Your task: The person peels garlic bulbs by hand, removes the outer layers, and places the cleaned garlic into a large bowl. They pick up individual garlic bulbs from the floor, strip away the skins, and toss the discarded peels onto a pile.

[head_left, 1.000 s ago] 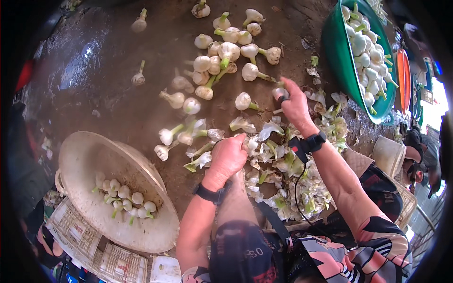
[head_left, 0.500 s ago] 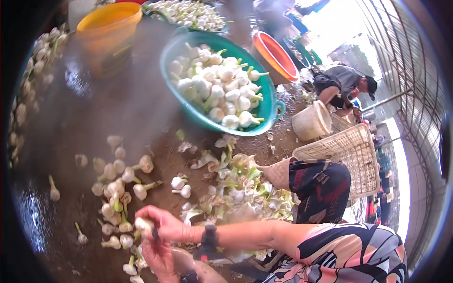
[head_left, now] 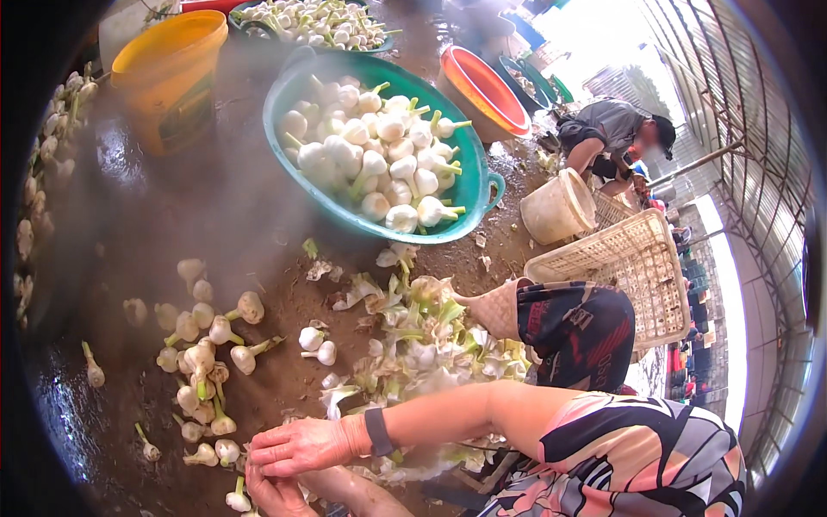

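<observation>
My right hand (head_left: pixel 301 445), with a dark band on its wrist, lies over my left hand (head_left: pixel 277 495) at the lower left. The right fingers are curled together, and whatever they hold is hidden. Below them my left hand is closed too, its contents covered. Touching or very near my fingertips are loose garlic bulbs (head_left: pixel 227 451) with short stems. More garlic bulbs (head_left: pixel 200 358) lie in a heap on the wet brown ground just beyond. Two whiter garlic bulbs (head_left: pixel 319 345) sit apart, beside a pile of peeled garlic skins and leaves (head_left: pixel 431 345).
A green basin (head_left: pixel 345 224) full of white bulbs stands beyond the heap. Near it are a yellow bucket (head_left: pixel 164 77), an orange tub (head_left: pixel 491 86), a whitish bucket (head_left: pixel 556 207) and a plastic crate (head_left: pixel 624 267). Another person (head_left: pixel 612 133) bends over at upper right.
My right hand has come down over my left. The pale bulb and small dark piece seen between my hands are now hidden. The view has shifted slightly.
</observation>
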Demonstrator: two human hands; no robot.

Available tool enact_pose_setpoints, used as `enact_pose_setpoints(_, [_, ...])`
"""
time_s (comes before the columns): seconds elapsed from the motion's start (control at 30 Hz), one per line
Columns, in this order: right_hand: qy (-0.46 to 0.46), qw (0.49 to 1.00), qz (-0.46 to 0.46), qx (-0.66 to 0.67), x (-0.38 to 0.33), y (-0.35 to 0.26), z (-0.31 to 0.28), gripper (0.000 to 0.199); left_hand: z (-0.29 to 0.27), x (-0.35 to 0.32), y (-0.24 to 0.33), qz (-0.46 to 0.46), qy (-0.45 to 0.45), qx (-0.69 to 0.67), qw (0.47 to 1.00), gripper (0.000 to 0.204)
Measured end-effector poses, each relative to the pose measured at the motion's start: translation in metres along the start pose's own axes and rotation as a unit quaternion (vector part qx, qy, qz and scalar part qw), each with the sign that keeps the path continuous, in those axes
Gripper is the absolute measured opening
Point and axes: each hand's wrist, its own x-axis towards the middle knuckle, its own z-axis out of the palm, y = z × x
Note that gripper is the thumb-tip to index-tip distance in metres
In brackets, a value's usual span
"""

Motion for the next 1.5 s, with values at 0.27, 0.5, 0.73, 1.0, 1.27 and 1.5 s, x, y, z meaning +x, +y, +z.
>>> enact_pose_setpoints(0.27, [0.052, 0.968, 0.204, 0.139, -0.005, -0.011, 0.001, 0.054, -0.010, 0.002, -0.013, -0.038, 0.067, -0.116, 0.990, 0.027])
enact_pose_setpoints(0.5, [0.194, 0.626, 0.494, 0.572, 0.034, -0.024, 0.000, 0.054, 0.011, 0.006, -0.001, -0.014, 0.152, 0.002, 0.988, 0.027])
enact_pose_setpoints(0.73, [0.117, 0.925, 0.313, 0.183, 0.033, 0.000, 0.017, 0.051, 0.019, 0.006, -0.026, 0.087, 0.056, 0.128, 0.986, 0.009])
enact_pose_setpoints(1.0, [0.203, 0.757, 0.494, 0.376, -0.007, 0.026, -0.010, 0.046, 0.044, -0.019, 0.026, -0.066, -0.061, -0.014, 0.996, 0.027])
enact_pose_setpoints(1.27, [0.184, 0.827, 0.406, 0.344, -0.002, -0.012, 0.002, 0.048, 0.039, 0.008, 0.010, -0.001, 0.091, -0.263, 0.961, 0.039])
enact_pose_setpoints(1.5, [0.131, 0.920, 0.342, 0.137, -0.009, -0.011, 0.015, 0.052, 0.027, 0.006, 0.012, -0.027, 0.094, -0.264, 0.959, 0.027])
